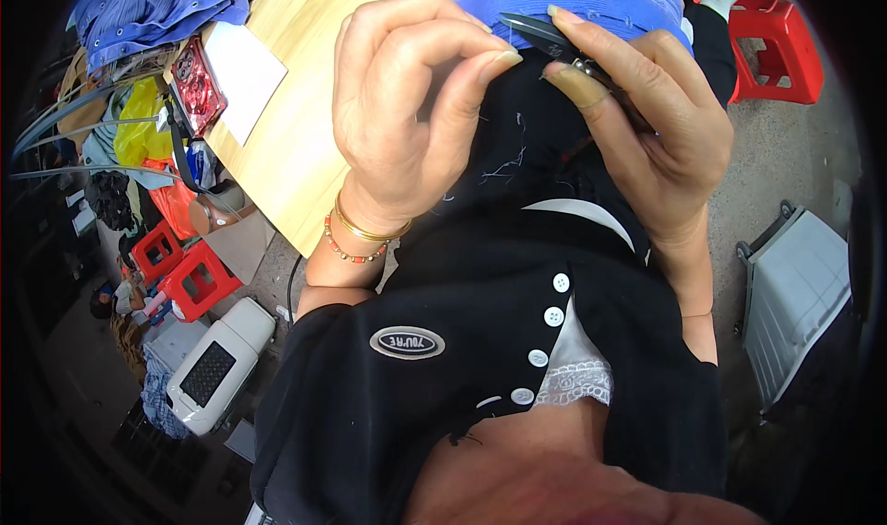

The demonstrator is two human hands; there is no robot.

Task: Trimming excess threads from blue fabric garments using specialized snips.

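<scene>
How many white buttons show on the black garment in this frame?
4. They run in a slanted row down the black garment placket: top button, second, third, lowest. More may be hidden under folds or the hands.

You wear a black top with four white buttons, an oval patch and white lace trim at the neckline. Your left wrist carries a gold bangle and a red bead bracelet. Both forearms are bare.
</scene>
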